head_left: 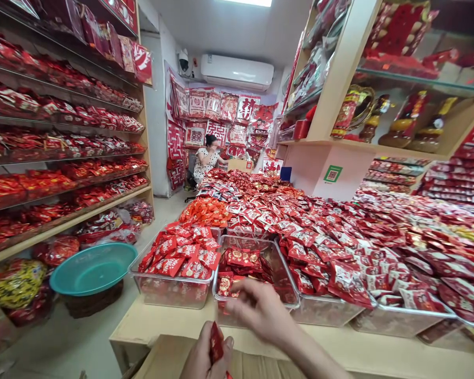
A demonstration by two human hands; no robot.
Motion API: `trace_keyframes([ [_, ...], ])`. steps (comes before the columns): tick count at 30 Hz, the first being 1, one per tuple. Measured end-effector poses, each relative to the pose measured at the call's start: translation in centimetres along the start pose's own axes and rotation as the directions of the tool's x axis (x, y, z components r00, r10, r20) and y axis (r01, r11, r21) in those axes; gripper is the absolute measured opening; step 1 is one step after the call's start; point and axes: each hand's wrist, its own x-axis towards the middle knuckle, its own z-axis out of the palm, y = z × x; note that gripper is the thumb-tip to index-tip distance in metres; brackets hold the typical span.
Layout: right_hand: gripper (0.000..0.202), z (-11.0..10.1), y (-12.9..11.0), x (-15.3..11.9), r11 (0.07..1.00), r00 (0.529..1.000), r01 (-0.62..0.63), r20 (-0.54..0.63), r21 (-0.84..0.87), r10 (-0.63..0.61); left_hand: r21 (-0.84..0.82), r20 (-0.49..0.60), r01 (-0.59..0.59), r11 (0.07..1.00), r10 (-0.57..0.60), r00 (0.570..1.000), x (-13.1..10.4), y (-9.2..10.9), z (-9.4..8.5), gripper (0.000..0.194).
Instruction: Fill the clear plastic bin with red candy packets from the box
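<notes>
My left hand (205, 355) is closed on a small red packet (216, 342) at the bottom centre, low over a cardboard box (166, 355). Above and to its right, my right hand (260, 310) hovers in front of a clear bin (278, 263) partly filled with red and gold packets (243, 258). The fingers of that hand are bent and blurred, and whether they hold anything cannot be made out. Just left of this bin stands another clear bin (171, 288), heaped with red and white packets (181, 252).
More packet-filled bins (324, 310) line the pale counter (181, 318) to the right. A teal basin (92, 268) stands at the left below stocked shelves (63, 126). A person (206, 160) sits at the far end. A display cabinet (339, 68) overhangs at the right.
</notes>
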Motion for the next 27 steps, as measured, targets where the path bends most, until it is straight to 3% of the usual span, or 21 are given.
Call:
trace_keyframes([
  [3,0.031,2.5,0.3,-3.8,0.977,0.988,-0.120,0.118,0.177,0.100,0.027,0.048,0.033,0.999,-0.034,0.998,-0.3,1.0,-0.3,0.013],
  [6,0.022,4.0,2.0,-5.0,0.915,0.983,-0.182,0.055,0.360,0.173,-0.014,0.126,0.078,0.997,-0.076,0.989,-0.5,2.2,-0.5,0.019],
  [11,0.034,3.1,3.6,-4.7,0.753,0.938,-0.274,-0.008,0.598,0.347,-0.119,0.155,0.107,0.987,-0.088,0.984,-0.6,2.9,-1.3,0.042],
  [17,0.035,2.5,4.2,-5.2,0.690,0.929,-0.250,-0.033,0.679,0.368,-0.031,0.134,0.053,0.998,-0.048,0.990,-0.3,2.5,-1.9,0.017],
  [19,0.033,2.9,4.4,-5.4,0.698,0.945,-0.217,-0.032,0.683,0.325,-0.033,0.093,0.047,0.998,-0.043,0.995,-0.3,2.6,-2.0,0.017],
  [21,0.026,3.4,4.5,-5.6,0.763,0.966,-0.132,-0.091,0.633,0.243,-0.043,0.053,0.048,0.998,-0.046,0.998,-0.3,2.7,-1.9,0.018],
  [24,0.005,3.6,4.3,-6.1,0.931,0.964,0.096,-0.267,0.351,0.001,-0.100,0.001,0.077,0.992,-0.077,0.997,-0.3,2.9,-1.8,0.027],
  [27,0.014,3.6,4.1,-6.5,0.966,0.938,0.250,-0.265,0.070,-0.224,-0.233,0.046,0.134,0.963,-0.127,0.991,-0.5,3.0,-1.7,0.037],
])
